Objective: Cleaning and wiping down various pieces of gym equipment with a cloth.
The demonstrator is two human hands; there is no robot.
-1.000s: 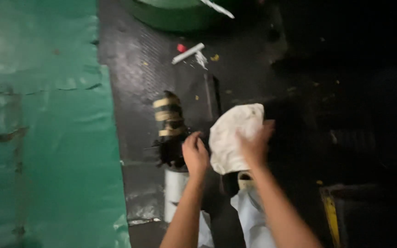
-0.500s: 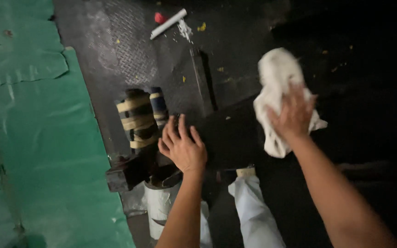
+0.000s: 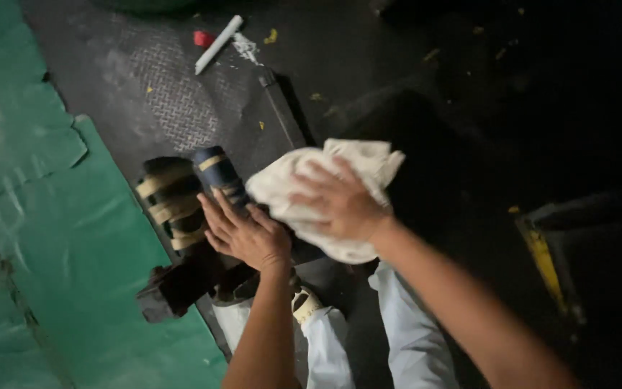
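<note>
Right hand (image 3: 340, 205) back from far side, palm pressing white rag (image 3: 325, 194) onto dark part beside banded coil (image 3: 174, 198). Left hand (image 3: 246, 234) open, flat, bracing part. Wiping pass returning.

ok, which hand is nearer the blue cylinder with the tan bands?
Left. The left hand rests just below the blue cylinder, fingertips at its lower end. The right hand is off to its right, pressing on the white rag.
</note>
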